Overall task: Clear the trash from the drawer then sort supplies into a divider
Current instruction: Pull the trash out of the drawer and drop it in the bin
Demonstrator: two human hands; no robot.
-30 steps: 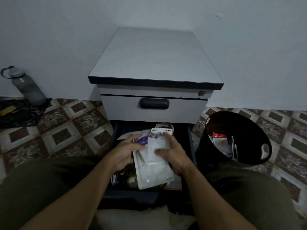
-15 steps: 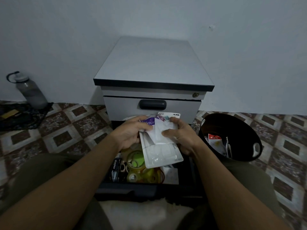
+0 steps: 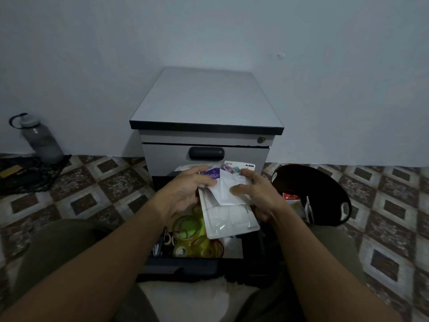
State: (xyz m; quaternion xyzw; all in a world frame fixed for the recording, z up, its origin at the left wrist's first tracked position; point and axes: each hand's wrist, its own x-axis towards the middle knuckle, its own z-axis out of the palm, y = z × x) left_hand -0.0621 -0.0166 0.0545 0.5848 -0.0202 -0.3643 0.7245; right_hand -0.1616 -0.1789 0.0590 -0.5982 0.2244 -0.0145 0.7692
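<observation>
At the centre of the frame both hands hold a stack of flat packets (image 3: pixel 226 201) above the open lower drawer (image 3: pixel 197 266) of a small grey pedestal cabinet (image 3: pixel 206 101). The left hand (image 3: pixel 185 191) grips the stack's left edge, with the thumb laid across a purple packet (image 3: pixel 212 175) on top and the fingers curled beneath. The right hand (image 3: pixel 257 194) grips the right edge, its thumb pressed on a folded white paper (image 3: pixel 228 189) and its fingers wrapped round the far side. Under the paper a clear plastic blister pack (image 3: pixel 229 221) juts toward the lower frame, tilted. A white printed card (image 3: pixel 241 165) pokes out at the stack's upper edge, just below the closed upper drawer's dark handle (image 3: pixel 206 153). Inside the drawer, below the hands, lie several overlapping rolls of tape (image 3: pixel 188 228), clear and yellowish-green, with dark pens (image 3: pixel 162 242) just to their left. At the right of the frame, beside the cabinet, a black waste bin (image 3: pixel 325 189) sits on the patterned tile floor (image 3: pixel 104 182). A red-and-white wrapper (image 3: pixel 291 198) lies inside it among pale scraps too dim to identify. At the left a grey water bottle (image 3: pixel 38 138) stands against the wall, next to a dark cloth (image 3: pixel 27 175) on the floor.
</observation>
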